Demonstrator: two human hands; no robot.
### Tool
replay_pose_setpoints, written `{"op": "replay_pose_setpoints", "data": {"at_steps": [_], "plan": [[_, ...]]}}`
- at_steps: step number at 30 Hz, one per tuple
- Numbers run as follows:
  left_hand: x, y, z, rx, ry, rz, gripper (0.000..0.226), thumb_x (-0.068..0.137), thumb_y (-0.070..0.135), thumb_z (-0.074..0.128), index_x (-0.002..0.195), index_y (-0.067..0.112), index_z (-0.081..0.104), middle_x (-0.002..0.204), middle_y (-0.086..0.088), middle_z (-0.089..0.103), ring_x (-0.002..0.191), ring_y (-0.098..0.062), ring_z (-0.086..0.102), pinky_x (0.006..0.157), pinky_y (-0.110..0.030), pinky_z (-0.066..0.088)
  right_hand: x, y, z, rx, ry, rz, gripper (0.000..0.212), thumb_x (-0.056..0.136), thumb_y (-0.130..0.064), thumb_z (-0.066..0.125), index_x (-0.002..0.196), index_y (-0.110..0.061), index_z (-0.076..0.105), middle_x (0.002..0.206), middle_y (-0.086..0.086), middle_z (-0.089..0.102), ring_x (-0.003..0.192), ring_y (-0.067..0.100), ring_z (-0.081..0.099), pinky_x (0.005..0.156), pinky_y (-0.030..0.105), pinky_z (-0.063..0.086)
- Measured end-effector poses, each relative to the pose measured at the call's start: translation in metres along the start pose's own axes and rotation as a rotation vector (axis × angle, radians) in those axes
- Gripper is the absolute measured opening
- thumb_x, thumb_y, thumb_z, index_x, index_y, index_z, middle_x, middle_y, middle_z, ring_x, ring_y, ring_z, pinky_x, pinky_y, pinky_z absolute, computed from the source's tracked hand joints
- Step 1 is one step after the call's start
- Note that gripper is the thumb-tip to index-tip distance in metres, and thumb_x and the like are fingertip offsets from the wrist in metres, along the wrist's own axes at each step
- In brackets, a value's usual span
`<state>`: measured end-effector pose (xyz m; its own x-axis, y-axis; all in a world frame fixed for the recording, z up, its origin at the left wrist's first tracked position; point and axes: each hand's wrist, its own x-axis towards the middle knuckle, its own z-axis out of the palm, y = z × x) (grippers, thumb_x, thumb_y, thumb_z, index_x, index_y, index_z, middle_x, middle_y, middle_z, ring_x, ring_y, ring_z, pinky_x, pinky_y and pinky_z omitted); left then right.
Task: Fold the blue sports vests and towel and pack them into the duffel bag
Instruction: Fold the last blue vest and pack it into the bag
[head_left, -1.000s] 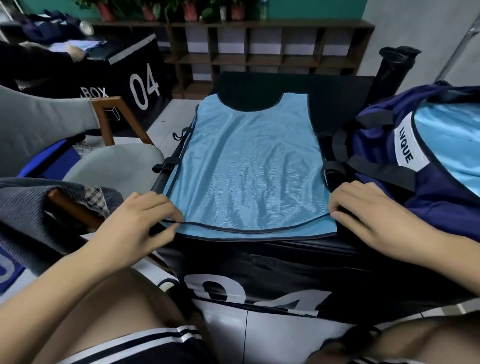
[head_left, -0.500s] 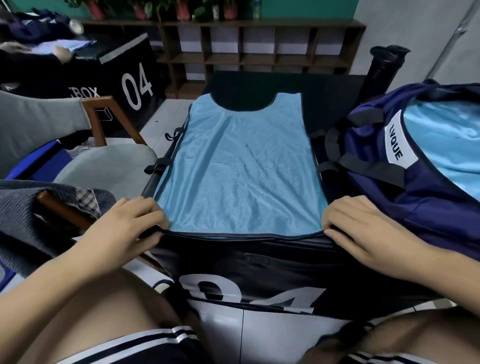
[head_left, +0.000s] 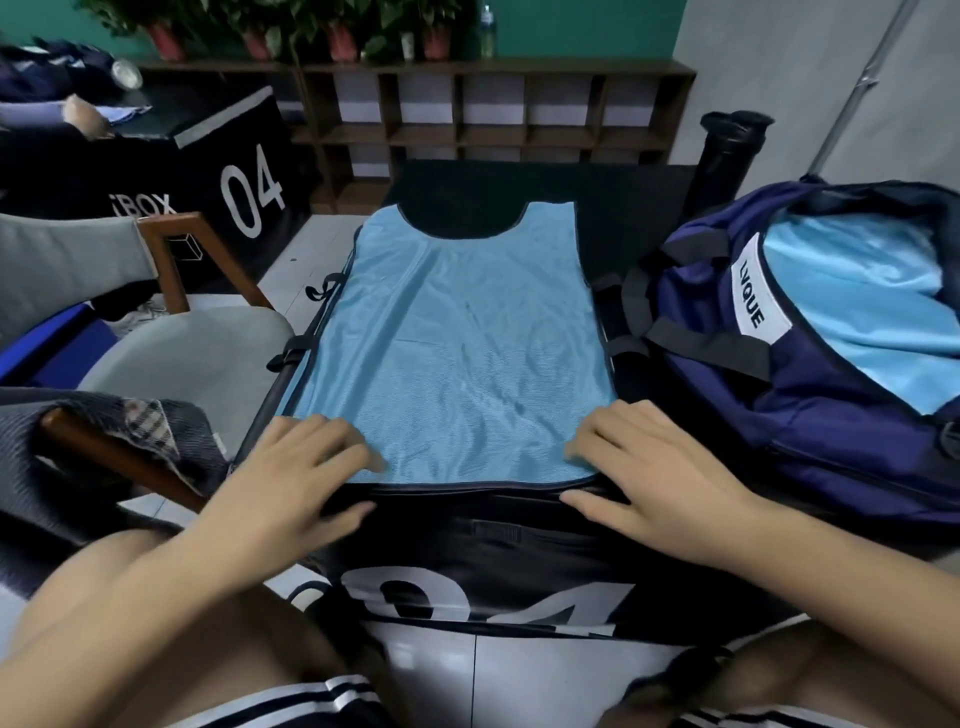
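A light blue sports vest (head_left: 457, 343) with dark trim lies flat on a black box (head_left: 467, 551) marked 04, its neck opening at the far end. My left hand (head_left: 291, 467) rests on the vest's near left corner, fingers spread over the hem. My right hand (head_left: 654, 467) lies on the near right corner, fingers on the cloth and thumb along the hem. Neither hand grips the fabric. The navy duffel bag (head_left: 810, 384) stands open on the right of the box, with light blue cloth (head_left: 857, 301) inside it.
A grey chair with a wooden arm (head_left: 171, 260) stands at the left, with dark clothing (head_left: 104, 447) draped near it. A second black 04 box (head_left: 218, 171) is at the back left. A wooden shelf (head_left: 493, 109) lines the far wall; a black tube (head_left: 727, 150) rises behind the bag.
Both hands let go of the vest's bottom hem and moved up onto its near corners, fingers now flat on the cloth. The vest lies smoother.
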<state>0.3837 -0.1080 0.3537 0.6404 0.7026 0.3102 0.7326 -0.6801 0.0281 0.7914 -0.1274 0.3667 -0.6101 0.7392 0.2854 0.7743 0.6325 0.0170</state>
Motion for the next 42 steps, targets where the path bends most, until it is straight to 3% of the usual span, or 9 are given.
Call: {"op": "replay_pose_setpoints", "data": {"at_steps": [9,14,18,23,29,32,36,42], "plan": [[0.041,0.033,0.014,-0.145,0.028,0.153,0.008,0.107,0.032,0.059,0.107,0.026,0.064,0.103,0.011,0.056,0.093,-0.018,0.058,0.079,-0.035,0.046,0.011,-0.017,0.009,-0.018,-0.003,-0.007,0.034,0.106,-0.053,0.055,0.109,-0.021,0.063,0.105,-0.003,0.054,0.094,0.023,0.053,0.086,0.038,0.045],[0.04,0.029,0.005,-0.231,0.072,0.094,0.011,0.107,0.035,0.058,0.104,0.028,0.065,0.097,0.016,0.056,0.088,-0.01,0.058,0.082,-0.031,0.047,0.022,-0.026,0.013,-0.051,0.04,0.037,0.037,0.106,-0.053,0.053,0.103,-0.017,0.063,0.1,-0.001,0.053,0.09,0.024,0.05,0.084,0.039,0.044],[0.039,0.026,-0.001,-0.251,0.086,0.085,0.01,0.106,0.034,0.06,0.104,0.027,0.066,0.097,0.017,0.057,0.088,-0.008,0.059,0.082,-0.03,0.048,0.028,-0.023,0.011,-0.111,0.088,0.031,0.015,0.094,-0.028,0.065,0.099,-0.016,0.059,0.096,0.003,0.053,0.085,0.029,0.05,0.077,0.043,0.044],[0.035,0.022,0.001,-0.257,0.077,0.075,0.009,0.106,0.035,0.059,0.104,0.029,0.066,0.097,0.02,0.055,0.086,-0.005,0.057,0.082,-0.025,0.046,0.019,-0.001,0.001,-0.209,0.04,0.063,0.028,0.075,-0.015,0.076,0.097,-0.015,0.059,0.095,0.006,0.054,0.084,0.033,0.051,0.072,0.045,0.041],[0.028,0.016,0.005,-0.29,0.034,0.037,0.016,0.101,0.033,0.058,0.114,0.03,0.068,0.102,0.024,0.054,0.092,0.0,0.057,0.086,-0.019,0.046,-0.003,0.029,-0.023,-0.245,0.103,0.066,0.032,0.072,0.011,0.075,0.094,-0.011,0.065,0.095,0.009,0.058,0.082,0.035,0.051,0.074,0.048,0.044],[0.022,0.011,0.0,-0.305,0.005,0.019,0.015,0.099,0.032,0.059,0.111,0.033,0.067,0.101,0.026,0.052,0.094,0.002,0.057,0.084,-0.014,0.044,-0.008,0.036,-0.032,-0.208,0.08,-0.003,0.025,0.078,0.008,0.065,0.093,-0.011,0.064,0.098,0.006,0.058,0.088,0.035,0.053,0.083,0.046,0.045],[0.01,-0.001,-0.008,-0.291,-0.01,-0.007,0.012,0.096,0.032,0.06,0.106,0.036,0.066,0.1,0.025,0.053,0.094,-0.003,0.061,0.082,-0.023,0.049,-0.018,0.034,-0.031,-0.128,-0.038,-0.07,0.022,0.085,-0.005,0.046,0.096,-0.018,0.06,0.099,0.0,0.053,0.089,0.03,0.053,0.09,0.042,0.044],[-0.013,-0.025,-0.016,-0.246,-0.03,-0.045,0.009,0.094,0.034,0.06,0.101,0.035,0.065,0.097,0.024,0.052,0.09,-0.002,0.059,0.078,-0.019,0.046,-0.024,0.036,-0.024,-0.127,-0.156,-0.014,0.03,0.085,-0.002,0.056,0.102,-0.025,0.053,0.102,-0.004,0.047,0.088,0.023,0.045,0.081,0.038,0.043]]}}
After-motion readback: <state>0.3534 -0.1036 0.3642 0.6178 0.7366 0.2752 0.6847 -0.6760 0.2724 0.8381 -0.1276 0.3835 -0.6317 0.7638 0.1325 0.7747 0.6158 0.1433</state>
